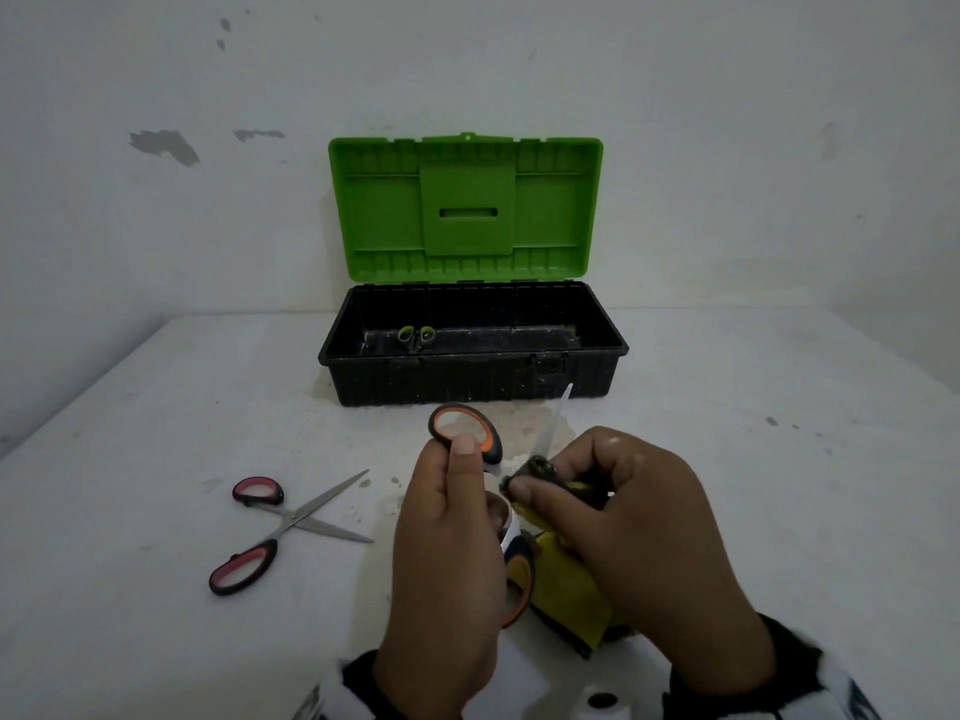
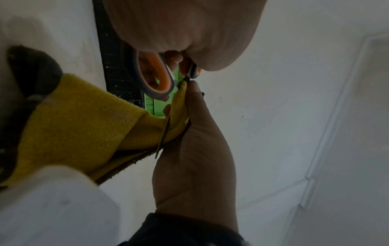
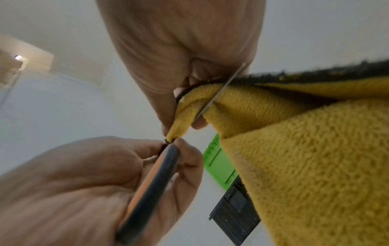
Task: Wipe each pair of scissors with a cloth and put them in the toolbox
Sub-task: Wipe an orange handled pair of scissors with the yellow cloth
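My left hand (image 1: 452, 517) grips the orange-and-black handled scissors (image 1: 465, 428) by the handles, blades spread, above the table's front middle. My right hand (image 1: 618, 511) pinches the yellow cloth (image 1: 566, 589) around one blade (image 1: 553, 423), close to the pivot. In the right wrist view the cloth (image 3: 294, 149) folds over the blade (image 3: 219, 94). In the left wrist view the orange handle (image 2: 155, 78) shows under my palm, the cloth (image 2: 84, 126) beside it. Pink-handled scissors (image 1: 291, 522) lie spread apart on the table, to the left. The toolbox (image 1: 472, 345) stands open behind, green-handled scissors (image 1: 415, 336) inside.
The toolbox's green lid (image 1: 465, 210) leans back against the white wall. A white table (image 1: 156, 407) carries everything, with a stained patch in front of the toolbox. A small white round thing (image 1: 602, 706) sits at the table's near edge.
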Demonstrator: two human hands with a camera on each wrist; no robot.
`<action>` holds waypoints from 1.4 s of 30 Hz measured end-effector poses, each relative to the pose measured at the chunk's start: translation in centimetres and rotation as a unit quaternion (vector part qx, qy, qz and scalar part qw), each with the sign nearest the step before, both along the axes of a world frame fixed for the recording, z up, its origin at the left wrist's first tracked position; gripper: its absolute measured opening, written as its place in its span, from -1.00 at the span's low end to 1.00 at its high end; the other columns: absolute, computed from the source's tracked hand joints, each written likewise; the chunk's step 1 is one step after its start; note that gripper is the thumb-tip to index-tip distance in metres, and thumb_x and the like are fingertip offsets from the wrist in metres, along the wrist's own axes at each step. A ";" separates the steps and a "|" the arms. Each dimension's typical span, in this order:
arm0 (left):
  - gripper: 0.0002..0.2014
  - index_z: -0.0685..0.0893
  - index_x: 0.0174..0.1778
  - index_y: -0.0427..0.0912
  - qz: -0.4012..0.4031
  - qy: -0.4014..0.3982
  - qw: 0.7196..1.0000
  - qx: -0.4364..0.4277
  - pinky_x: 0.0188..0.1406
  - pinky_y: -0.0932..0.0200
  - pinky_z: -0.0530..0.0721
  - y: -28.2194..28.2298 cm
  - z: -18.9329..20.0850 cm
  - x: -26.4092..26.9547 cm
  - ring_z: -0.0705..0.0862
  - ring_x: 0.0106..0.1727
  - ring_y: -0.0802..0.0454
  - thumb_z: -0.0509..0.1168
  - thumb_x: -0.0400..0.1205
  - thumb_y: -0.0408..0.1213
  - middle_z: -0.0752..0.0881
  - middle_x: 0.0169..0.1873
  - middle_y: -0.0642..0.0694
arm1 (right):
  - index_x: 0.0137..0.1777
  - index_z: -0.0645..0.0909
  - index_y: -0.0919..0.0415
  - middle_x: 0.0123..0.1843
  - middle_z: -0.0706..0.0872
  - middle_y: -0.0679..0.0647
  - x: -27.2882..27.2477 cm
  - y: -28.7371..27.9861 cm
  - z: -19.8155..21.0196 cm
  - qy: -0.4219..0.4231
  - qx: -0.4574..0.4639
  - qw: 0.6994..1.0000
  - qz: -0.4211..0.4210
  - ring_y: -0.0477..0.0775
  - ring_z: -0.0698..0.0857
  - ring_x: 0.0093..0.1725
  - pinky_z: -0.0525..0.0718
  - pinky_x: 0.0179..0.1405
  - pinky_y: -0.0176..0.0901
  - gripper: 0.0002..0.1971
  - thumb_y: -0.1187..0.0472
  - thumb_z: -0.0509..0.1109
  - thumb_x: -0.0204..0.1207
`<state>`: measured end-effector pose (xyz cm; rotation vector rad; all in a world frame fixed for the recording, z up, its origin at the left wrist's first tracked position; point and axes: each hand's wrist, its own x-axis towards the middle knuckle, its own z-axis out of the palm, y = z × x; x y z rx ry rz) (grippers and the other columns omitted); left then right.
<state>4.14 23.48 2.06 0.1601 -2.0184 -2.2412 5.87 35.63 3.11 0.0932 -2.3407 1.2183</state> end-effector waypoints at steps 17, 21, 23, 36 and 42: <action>-0.62 0.50 -0.33 -0.02 -0.028 0.052 0.995 -0.086 -0.50 -0.03 0.42 -0.7 -0.5 0.2 0.31 -0.56 0.08 0.03 0.68 0.11 0.34 -0.62 0.04 | -0.46 0.65 0.05 -0.47 0.71 -0.08 -0.7 0.2 0.3 -0.016 -0.076 0.996 -0.041 -0.09 0.65 -0.51 0.57 -0.55 -0.35 -0.73 0.03 0.67 0.31; -0.63 0.48 -0.34 -0.07 -0.026 0.064 0.993 -0.094 -0.60 0.26 0.33 -1.1 -0.5 -0.1 0.27 -0.61 0.14 0.04 0.69 0.05 0.34 -0.61 0.02 | -0.47 0.65 0.04 -0.51 0.71 -0.08 -0.3 -0.1 0.5 -0.035 -0.070 0.997 -0.009 -0.05 0.67 -0.57 0.59 -0.58 -0.32 -0.72 0.05 0.68 0.30; -0.63 0.52 -0.26 -0.16 -0.030 0.062 0.994 -0.088 -0.63 0.28 0.31 -1.1 -0.3 -0.3 0.27 -0.62 0.15 0.04 0.67 0.04 0.35 -0.61 0.03 | -0.43 0.69 0.10 -0.47 0.73 -0.04 -0.7 0.3 0.5 -0.024 -0.103 0.994 -0.030 -0.13 0.64 -0.58 0.55 -0.64 -0.39 -0.75 0.06 0.66 0.32; -0.64 0.46 -0.34 -0.10 -0.057 0.077 0.994 -0.050 -0.53 -0.24 0.64 -1.2 0.3 -0.6 0.34 -0.56 -0.04 0.07 0.74 -0.03 0.32 -0.61 0.00 | -0.40 0.68 0.16 -0.48 0.71 0.01 -1.1 0.5 0.5 0.013 -0.124 0.991 -0.046 -0.16 0.58 -0.57 0.53 -0.63 -0.41 -0.73 0.03 0.64 0.33; -0.65 0.40 -0.36 -0.17 -0.054 0.083 0.994 -0.038 -0.62 0.13 0.58 -1.2 0.8 -0.4 0.35 -0.65 0.09 0.06 0.73 -0.12 0.30 -0.63 -0.01 | -0.40 0.69 0.15 -0.48 0.72 0.02 -1.1 0.6 0.2 0.012 -0.127 0.990 -0.057 -0.18 0.58 -0.55 0.57 -0.59 -0.34 -0.72 0.00 0.64 0.32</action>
